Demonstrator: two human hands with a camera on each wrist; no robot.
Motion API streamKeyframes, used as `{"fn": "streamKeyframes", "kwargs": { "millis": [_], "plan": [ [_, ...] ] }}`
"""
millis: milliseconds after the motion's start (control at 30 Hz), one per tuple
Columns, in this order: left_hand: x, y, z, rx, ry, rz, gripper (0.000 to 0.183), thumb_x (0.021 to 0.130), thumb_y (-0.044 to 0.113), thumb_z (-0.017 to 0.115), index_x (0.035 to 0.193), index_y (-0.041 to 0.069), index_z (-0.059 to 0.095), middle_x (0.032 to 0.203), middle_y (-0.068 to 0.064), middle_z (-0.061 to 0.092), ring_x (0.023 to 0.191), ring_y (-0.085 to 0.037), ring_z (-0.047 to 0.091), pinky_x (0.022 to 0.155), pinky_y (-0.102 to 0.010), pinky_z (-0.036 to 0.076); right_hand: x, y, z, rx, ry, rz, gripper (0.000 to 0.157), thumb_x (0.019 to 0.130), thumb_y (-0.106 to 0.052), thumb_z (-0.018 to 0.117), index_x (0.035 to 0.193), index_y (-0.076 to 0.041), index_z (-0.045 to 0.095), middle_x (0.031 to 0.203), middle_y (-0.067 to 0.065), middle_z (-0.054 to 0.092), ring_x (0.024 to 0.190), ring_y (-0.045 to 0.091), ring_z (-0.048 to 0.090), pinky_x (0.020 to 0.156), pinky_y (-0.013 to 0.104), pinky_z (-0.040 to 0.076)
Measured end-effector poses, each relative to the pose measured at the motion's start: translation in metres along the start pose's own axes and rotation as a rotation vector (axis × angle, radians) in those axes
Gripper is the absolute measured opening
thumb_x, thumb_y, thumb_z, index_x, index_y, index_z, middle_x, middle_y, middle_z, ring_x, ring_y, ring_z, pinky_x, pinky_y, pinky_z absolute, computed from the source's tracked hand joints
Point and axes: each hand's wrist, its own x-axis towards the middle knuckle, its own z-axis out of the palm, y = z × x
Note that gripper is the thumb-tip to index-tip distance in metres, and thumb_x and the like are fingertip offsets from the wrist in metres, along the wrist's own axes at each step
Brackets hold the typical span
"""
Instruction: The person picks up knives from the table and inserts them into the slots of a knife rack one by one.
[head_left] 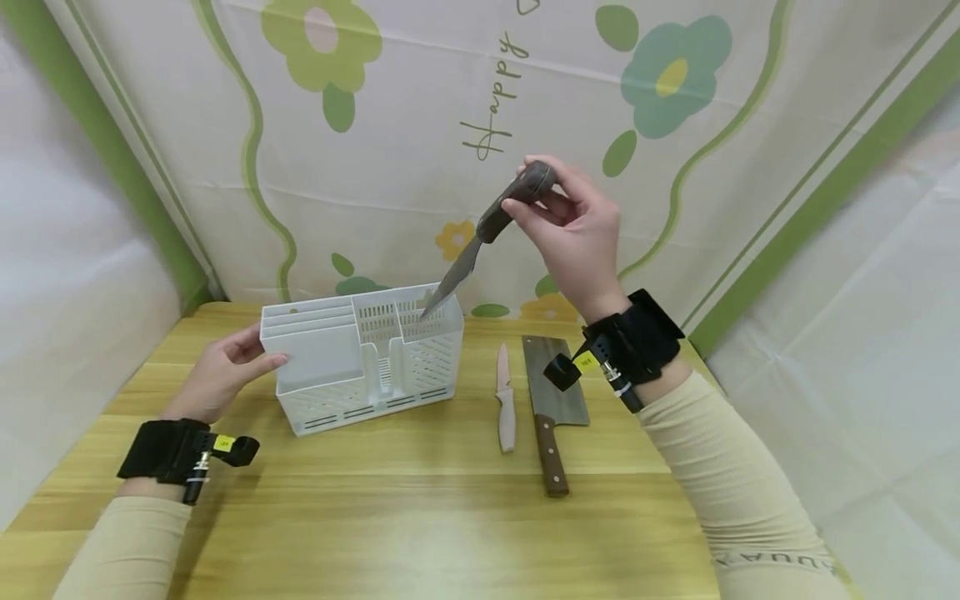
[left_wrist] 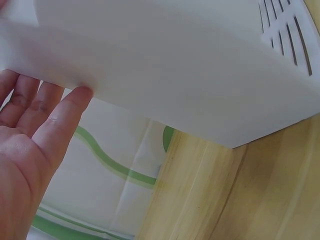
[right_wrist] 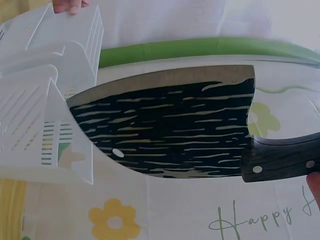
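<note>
My right hand (head_left: 581, 237) holds a broad kitchen knife (right_wrist: 160, 130) by its dark handle, raised and slanting down to the left. Its blade has black and silver streaks and a small hole, as the right wrist view shows. The tip appears at the opening of the right-hand slotted compartment of a white knife rack (head_left: 322, 358); whether it touches cannot be told. At the rack's left end my left hand (head_left: 217, 371) grips the side, the thumb at the front and the other fingers partly hidden behind. The rack stands upright on the table.
Right of the rack, a small paring knife (head_left: 507, 417) with a pinkish blade and pale handle lies on the wooden table (head_left: 360, 517). Beside it lies a cleaver (head_left: 558, 383) with a brown riveted handle. A flower-patterned cloth (head_left: 420, 108) hangs behind the table.
</note>
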Motion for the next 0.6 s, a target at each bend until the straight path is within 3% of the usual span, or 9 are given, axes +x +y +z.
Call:
{"fn": "streamKeyframes", "kwargs": {
  "millis": [467, 600],
  "plan": [
    [-0.001, 0.002, 0.0, 0.018, 0.003, 0.007, 0.069, 0.099, -0.004, 0.065, 0.152, -0.019, 0.023, 0.12, 0.018, 0.068, 0.107, 0.001, 0.064, 0.086, -0.014, 0.051, -0.001, 0.016, 0.019, -0.007, -0.05, 0.171, 0.043, 0.086, 0.013, 0.075, 0.128, 0.01, 0.065, 0.118, 0.019, 0.065, 0.112, 0.028, 0.07, 0.094, 0.033, 0.055],
    [0.0, 0.0, 0.002, 0.025, 0.004, 0.012, 0.069, 0.099, -0.003, 0.065, 0.152, -0.018, 0.024, 0.121, 0.018, 0.067, 0.107, 0.001, 0.064, 0.087, -0.013, 0.051, -0.004, 0.03, 0.027, -0.016, -0.047, 0.261, 0.043, 0.088, 0.009, 0.076, 0.129, 0.007, 0.066, 0.121, 0.019, 0.066, 0.113, 0.027, 0.069, 0.094, 0.032, 0.055]
  ]
}}
